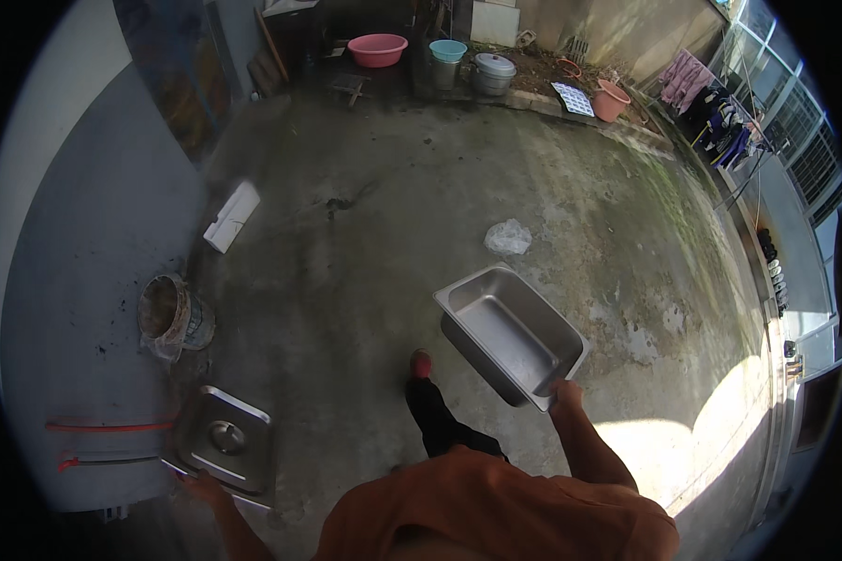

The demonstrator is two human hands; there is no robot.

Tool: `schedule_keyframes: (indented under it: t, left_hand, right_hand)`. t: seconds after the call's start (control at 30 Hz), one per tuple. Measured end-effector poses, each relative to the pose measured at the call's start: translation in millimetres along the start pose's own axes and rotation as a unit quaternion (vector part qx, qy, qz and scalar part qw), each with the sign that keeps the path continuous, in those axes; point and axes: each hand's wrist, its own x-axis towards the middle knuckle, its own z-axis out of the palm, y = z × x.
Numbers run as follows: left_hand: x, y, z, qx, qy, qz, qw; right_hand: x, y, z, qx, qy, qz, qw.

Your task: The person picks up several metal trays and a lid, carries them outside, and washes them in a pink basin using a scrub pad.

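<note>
My right hand grips the near corner of a deep rectangular stainless steel pan, whose hollow inside faces up and holds nothing that I can see. At the lower left, my left hand has hold of the near edge of a stainless steel lid with a round recessed handle in its middle. The fingers under the lid are partly hidden. Pan and lid are well apart, one on each side of my body.
A dirty bucket and a white foam block stand by the left wall. Beyond the pan, a clear plastic bag lies on the concrete floor. A pink basin, a lidded pot and an orange bucket line the far side.
</note>
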Motion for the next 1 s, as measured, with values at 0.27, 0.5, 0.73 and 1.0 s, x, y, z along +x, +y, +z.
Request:
schedule_keyframes:
  t: [0.27, 0.5, 0.73, 1.0]
  left_hand:
    - [157.1, 239.3, 65.3, -0.257, -0.107, -0.274, 0.92]
    - [266.4, 422.0, 137.2, 0.003, -0.229, -0.204, 0.952]
    - [470.5, 657.8, 328.7, 0.027, -0.291, -0.025, 0.956]
    - [725.2, 937.1, 472.2, -0.111, -0.263, 0.059, 0.957]
  right_hand:
    - [116.3, -113.6, 221.0, 0.153, 0.135, 0.129, 0.97]
    - [229.2, -224.7, 428.4, 0.115, 0.105, 0.076, 0.985]
    - [297.0, -324.2, 647.1, 0.15, 0.197, 0.065, 0.967]
    - [416.4, -412.7, 814.4, 0.172, 0.236, 0.118, 0.949]
